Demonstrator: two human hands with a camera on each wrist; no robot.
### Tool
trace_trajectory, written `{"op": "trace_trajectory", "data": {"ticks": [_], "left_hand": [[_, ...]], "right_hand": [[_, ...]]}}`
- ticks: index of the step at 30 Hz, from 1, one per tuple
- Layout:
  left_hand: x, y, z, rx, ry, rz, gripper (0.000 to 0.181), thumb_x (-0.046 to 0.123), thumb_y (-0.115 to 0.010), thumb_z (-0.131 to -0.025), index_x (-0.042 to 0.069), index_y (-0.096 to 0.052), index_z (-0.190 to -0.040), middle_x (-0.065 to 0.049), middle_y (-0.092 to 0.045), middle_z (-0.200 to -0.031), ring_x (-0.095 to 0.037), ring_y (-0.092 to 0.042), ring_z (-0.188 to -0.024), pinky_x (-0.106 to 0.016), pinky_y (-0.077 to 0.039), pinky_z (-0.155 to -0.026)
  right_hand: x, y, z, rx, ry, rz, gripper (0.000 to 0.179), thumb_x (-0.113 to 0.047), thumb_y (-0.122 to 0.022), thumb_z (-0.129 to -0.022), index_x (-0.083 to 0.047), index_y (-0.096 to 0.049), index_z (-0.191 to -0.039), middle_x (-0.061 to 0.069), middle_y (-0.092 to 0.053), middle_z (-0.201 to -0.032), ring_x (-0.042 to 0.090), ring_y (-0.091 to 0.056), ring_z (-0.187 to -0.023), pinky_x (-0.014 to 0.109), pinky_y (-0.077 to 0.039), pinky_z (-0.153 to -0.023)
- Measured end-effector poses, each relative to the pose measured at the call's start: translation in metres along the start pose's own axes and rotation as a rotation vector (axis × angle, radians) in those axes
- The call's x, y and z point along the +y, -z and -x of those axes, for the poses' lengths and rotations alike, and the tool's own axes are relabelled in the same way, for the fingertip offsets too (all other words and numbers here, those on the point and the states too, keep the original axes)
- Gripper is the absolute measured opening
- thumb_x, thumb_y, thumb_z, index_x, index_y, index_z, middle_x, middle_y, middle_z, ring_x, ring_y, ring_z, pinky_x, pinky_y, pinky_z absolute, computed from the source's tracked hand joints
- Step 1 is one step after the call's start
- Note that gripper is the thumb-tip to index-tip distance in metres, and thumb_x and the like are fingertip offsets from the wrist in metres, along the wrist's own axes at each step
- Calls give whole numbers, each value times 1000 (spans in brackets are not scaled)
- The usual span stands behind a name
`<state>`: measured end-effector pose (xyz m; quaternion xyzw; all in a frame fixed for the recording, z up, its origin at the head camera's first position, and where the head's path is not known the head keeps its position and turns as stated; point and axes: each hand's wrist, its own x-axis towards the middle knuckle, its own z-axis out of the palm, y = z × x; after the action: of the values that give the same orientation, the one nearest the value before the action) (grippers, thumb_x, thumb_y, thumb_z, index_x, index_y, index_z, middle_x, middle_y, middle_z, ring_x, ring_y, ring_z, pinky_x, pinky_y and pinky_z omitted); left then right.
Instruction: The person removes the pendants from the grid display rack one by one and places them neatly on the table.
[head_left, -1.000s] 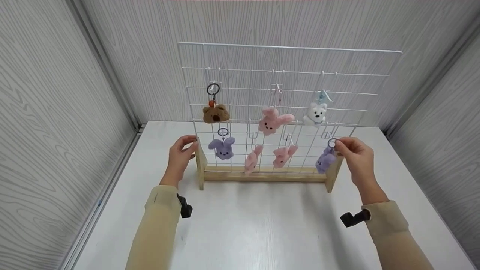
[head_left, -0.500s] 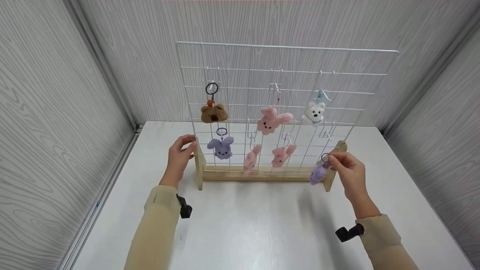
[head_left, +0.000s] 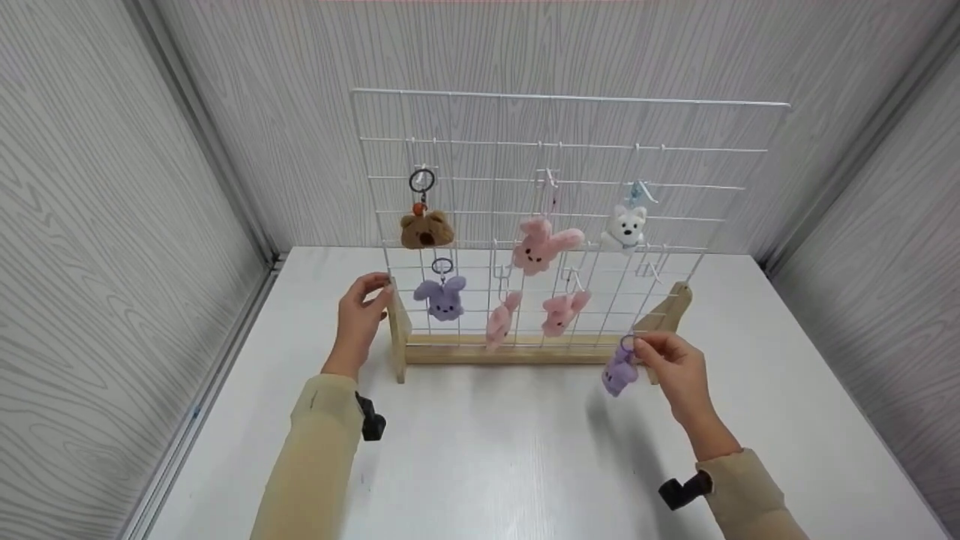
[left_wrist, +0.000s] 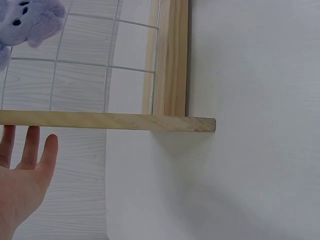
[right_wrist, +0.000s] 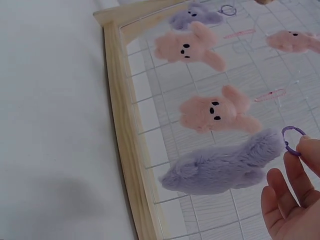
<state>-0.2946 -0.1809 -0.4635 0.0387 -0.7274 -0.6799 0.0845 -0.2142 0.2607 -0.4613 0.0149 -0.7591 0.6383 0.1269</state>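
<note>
My right hand (head_left: 675, 375) pinches the purple ring (right_wrist: 296, 141) of a plush purple rabbit keychain (head_left: 619, 372) between thumb and fingers. The rabbit dangles in front of the rack's lower right, off its hook (head_left: 649, 270). In the right wrist view its furry side lies across the wire grid. My left hand (head_left: 360, 322) grips the left wooden upright (head_left: 398, 337) of the display rack near its top, fingertips at the outer face in the left wrist view. Left thumb and index are outside that wrist view.
On the white wire grid (head_left: 570, 97) hang a brown bear keychain (head_left: 426, 229), a pink rabbit (head_left: 541, 246), a white dog (head_left: 625, 228), another purple rabbit (head_left: 441, 298) and two more pink rabbits below. The rack's wooden base (head_left: 517, 354) stands on a white table (head_left: 480, 465) between grey wood-grain walls.
My right hand has taken the purple rabbit keychain away from the lower right hook, moving down, left and toward me. My left hand stays at the upright.
</note>
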Motion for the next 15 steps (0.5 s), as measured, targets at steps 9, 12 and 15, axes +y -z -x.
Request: {"op": "trace_trajectory", "data": {"ticks": [9,12,15], "left_hand": [[-2,0,1,4,-6,3,33,24,-58,-93,12,-53,-124,-4,-52,-125,-21,-53,-110,-39,-44,-88],[-2,0,1,3,-12,16,33,24,-58,-93,12,-54,-123,-4,-52,-125,-21,-54,-109,-40,-44,-88],[-3,0,1,2,-13,21,34,24,-58,-93,11,-53,-124,-4,-52,-125,-21,-53,-110,-40,-44,-88]], "right_hand": [[3,-22,13,-51,13,-13,21,-15,-68,-85,4,-66,-94,15,-63,-88,18,-59,-80,25,-50,-70],[4,-29,17,-73,0,-7,20,-15,-68,-85,3,-66,-94,16,-63,-88,19,-59,-81,26,-51,-71],[6,-37,20,-95,-13,-7,17,-14,-69,-85,2,-67,-93,14,-64,-89,19,-59,-81,26,-51,-71]]}}
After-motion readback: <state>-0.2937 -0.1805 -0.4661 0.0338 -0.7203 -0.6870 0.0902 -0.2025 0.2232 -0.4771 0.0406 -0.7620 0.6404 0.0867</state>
